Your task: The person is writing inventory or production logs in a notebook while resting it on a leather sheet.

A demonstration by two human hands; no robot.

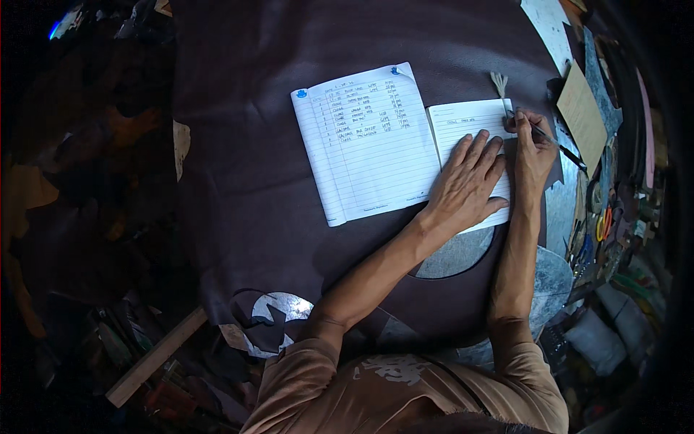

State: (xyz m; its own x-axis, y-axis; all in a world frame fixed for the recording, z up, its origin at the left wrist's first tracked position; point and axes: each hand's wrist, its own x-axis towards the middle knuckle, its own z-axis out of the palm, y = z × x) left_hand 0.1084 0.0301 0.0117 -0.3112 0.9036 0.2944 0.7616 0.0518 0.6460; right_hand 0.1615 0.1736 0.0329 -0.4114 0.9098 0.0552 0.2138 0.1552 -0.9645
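Note:
My left hand point(470, 177) lies flat on a small lined notebook point(455, 119), its fingers stretched out and nothing in them. My right hand point(531, 141) is closed around a dark pen point(571, 155) near the notebook's upper right edge. The pen's back end points down to the right; its tip is hard to make out beside my fingers. One short line of handwriting shows near the top of the page. Left of it, touching or nearly so, a larger lined exercise book point(376, 173) lies open with several handwritten rows.
Dark brown leather point(253, 145) covers the work surface, with a cut-out showing grey metal point(455, 257). A pale tassel point(499, 83) sticks out above the notebook. At right lie a tan board point(582, 119) and orange-handled scissors point(604, 224). A wooden bar point(155, 358) is at lower left.

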